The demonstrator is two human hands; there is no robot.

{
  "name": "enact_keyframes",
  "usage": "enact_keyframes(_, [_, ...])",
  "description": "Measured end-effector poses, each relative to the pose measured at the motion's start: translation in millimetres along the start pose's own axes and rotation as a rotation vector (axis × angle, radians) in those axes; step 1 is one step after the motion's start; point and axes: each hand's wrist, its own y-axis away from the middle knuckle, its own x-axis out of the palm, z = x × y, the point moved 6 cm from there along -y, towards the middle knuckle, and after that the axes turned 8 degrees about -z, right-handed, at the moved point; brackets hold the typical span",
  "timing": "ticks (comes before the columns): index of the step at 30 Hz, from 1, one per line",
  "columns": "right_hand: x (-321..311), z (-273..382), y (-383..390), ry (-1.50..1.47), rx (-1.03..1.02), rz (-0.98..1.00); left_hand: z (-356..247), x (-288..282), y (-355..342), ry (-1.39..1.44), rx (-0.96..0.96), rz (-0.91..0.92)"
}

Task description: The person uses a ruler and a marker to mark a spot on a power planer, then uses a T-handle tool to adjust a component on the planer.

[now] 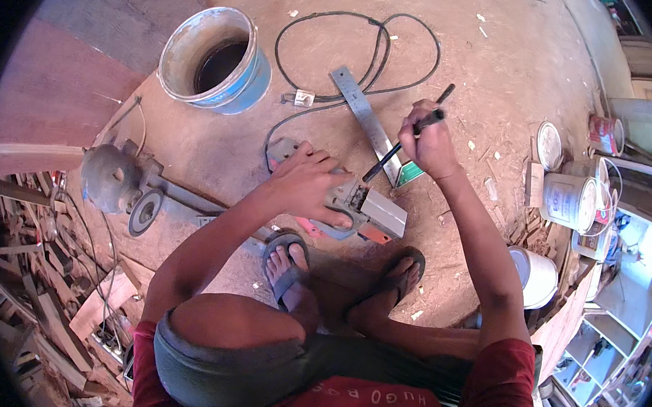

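Observation:
My left hand [309, 180] grips a grey power tool [382, 215] with an orange part, held just above the floor between my feet. My right hand [428, 146] is closed on a long black rod-like tool [382, 162] with a thicker dark grip; its lower end reaches the top of the power tool. Behind them a metal square [356, 96] with a green handle lies on the floor beside a looped black cord [434, 56] with a pale plug.
A blue bucket [232, 91] stands at upper left. A bench grinder [112, 181] lies at left, near scrap wood [54, 313]. Paint buckets [568, 201] line the right, beside white shelving [600, 336]. My sandalled feet [287, 269] are below the tool.

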Motion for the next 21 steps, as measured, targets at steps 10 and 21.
enact_keyframes(10, [6.3,29.6,-4.8,-0.070,-0.311,-0.083,1.5,1.1,1.7,0.020,-0.020,0.046])
enact_keyframes(21, [11.5,25.1,-0.4,-0.117,-0.289,-0.044,3.0,3.3,2.7,0.013,-0.025,0.029])
